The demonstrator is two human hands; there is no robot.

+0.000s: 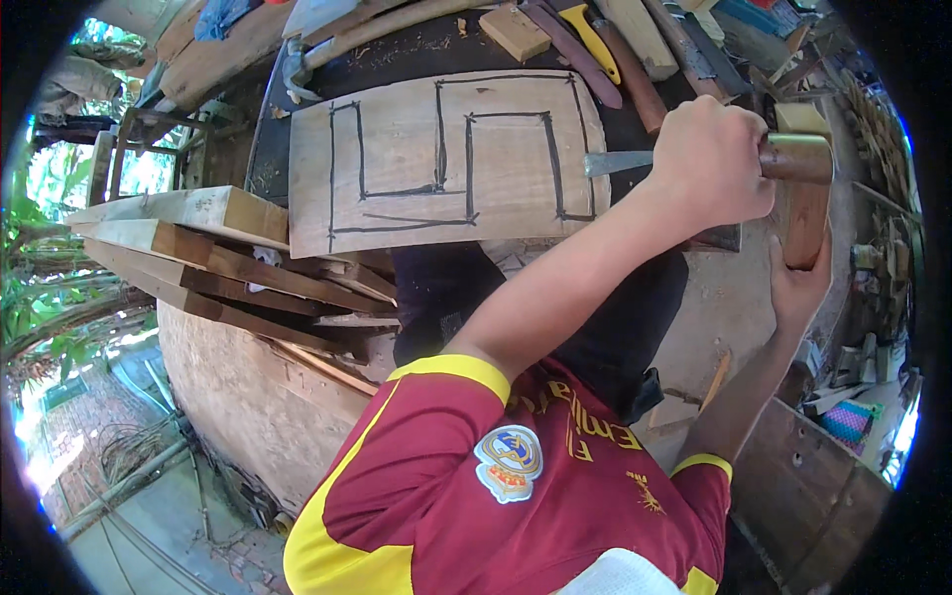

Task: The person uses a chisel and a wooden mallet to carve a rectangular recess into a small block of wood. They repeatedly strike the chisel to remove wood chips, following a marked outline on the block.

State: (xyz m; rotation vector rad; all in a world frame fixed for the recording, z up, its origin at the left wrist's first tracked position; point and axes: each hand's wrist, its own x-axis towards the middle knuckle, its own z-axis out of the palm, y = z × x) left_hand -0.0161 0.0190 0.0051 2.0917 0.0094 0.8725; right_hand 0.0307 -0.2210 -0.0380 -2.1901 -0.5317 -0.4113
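My left hand point(712, 159) is closed around a chisel, its arm crossing my body to the right. The chisel's grey blade point(617, 163) points left, its tip over the right edge of a thin wooden board point(407, 129). Black lines drawn on the board form a stepped, winding outline. Beyond my left fist shows the chisel's rounded brown handle end point(799, 159). My right hand point(801, 288) grips a reddish-brown wooden piece point(805, 223) that stands close behind that handle end; it looks like a mallet, though part of it is hidden.
A hammer point(296, 69) lies behind the board, with a small wood block point(516, 33) and a yellow-handled tool point(595, 42) on the dark worktop point(416, 48). Several stacked timbers point(188, 238) jut out at the left. More scrap wood point(868, 362) lies along the right side.
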